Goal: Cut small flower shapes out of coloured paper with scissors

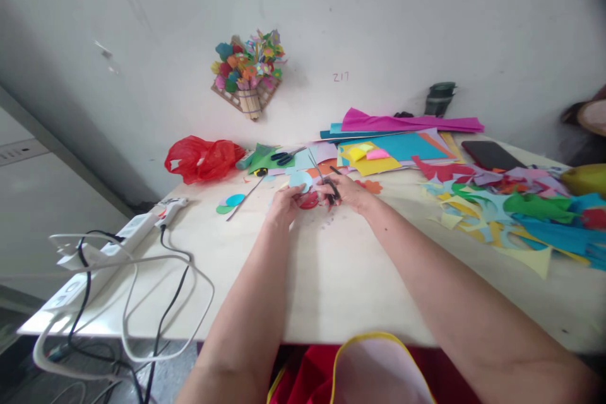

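My left hand pinches a light blue paper circle above the middle of the table. My right hand is closed round the dark handles of a pair of scissors, whose blades point up and away from me, just right of the circle. A red paper piece lies beneath the hands, partly hidden. Beside my right hand is an orange flower-shaped paper cutout. A bright blue paper circle rests on a green one, off to the left of my left hand.
A red plastic bag and a second pair of scissors lie at the back left. Coloured sheets are stacked behind my hands. Paper scraps and a phone occupy the right. A power strip with loose cables lines the left edge.
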